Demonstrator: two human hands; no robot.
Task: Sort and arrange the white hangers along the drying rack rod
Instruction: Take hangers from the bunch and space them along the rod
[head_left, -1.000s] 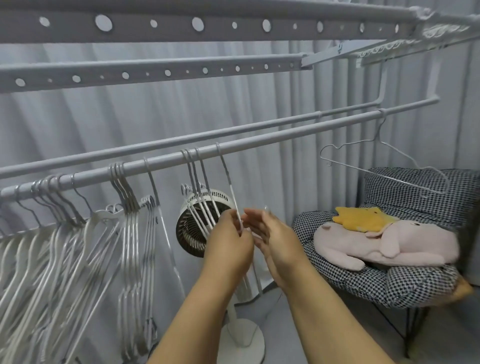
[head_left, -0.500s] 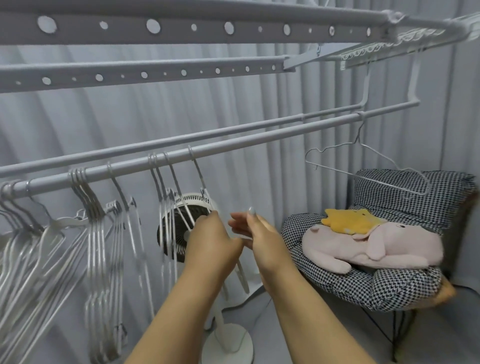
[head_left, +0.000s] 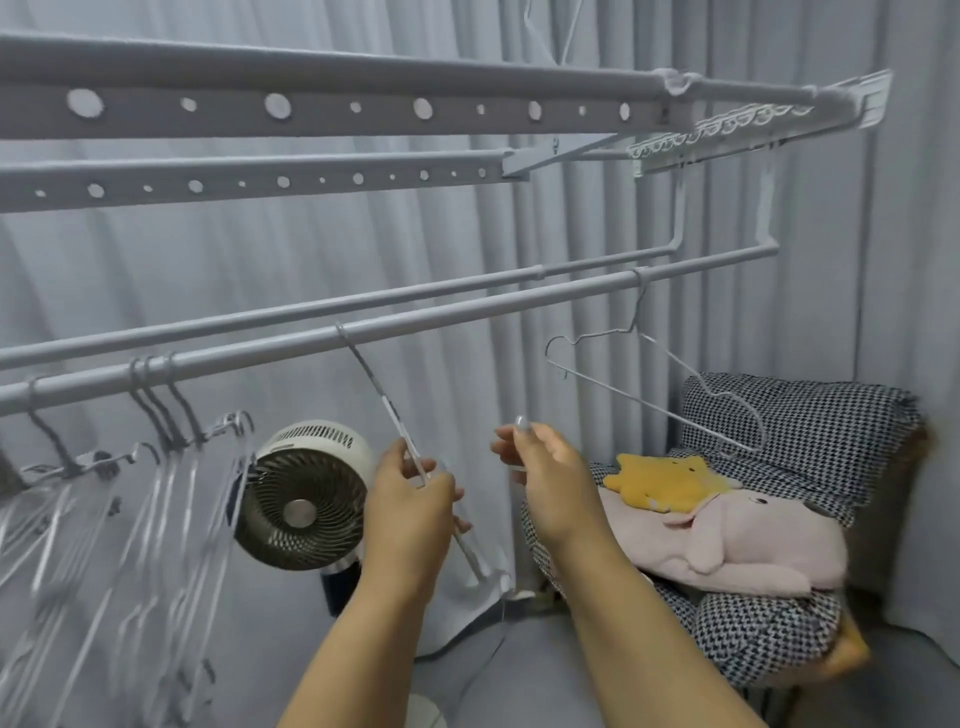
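Obs.: my left hand (head_left: 410, 499) pinches the wire of one white hanger (head_left: 387, 410) between thumb and fingertips. Its hook sits on the front rod (head_left: 467, 312), and the body slants down from the rod toward my hand.

Change vs. a second ago: this hanger then hung right beside the group of three hooks (head_left: 156, 374) on the rod. It now hangs well apart from them, further toward the rod's far end, with bare rod between. So the hanger is sliding along the rod under my left hand.

My right hand (head_left: 545, 467) was close against the left; it is now apart from it, fingers loosely curled. A thin pale edge shows at its fingertips, but I cannot tell whether it holds anything.

The lone wire hanger (head_left: 649, 374) near the rod's far end hangs where it did. The bunched hangers (head_left: 78, 493) at the rod's near end are blurred.

Judgement: one hanger is separated and being spaced out; most of the set is not yet spread, so the task is early.
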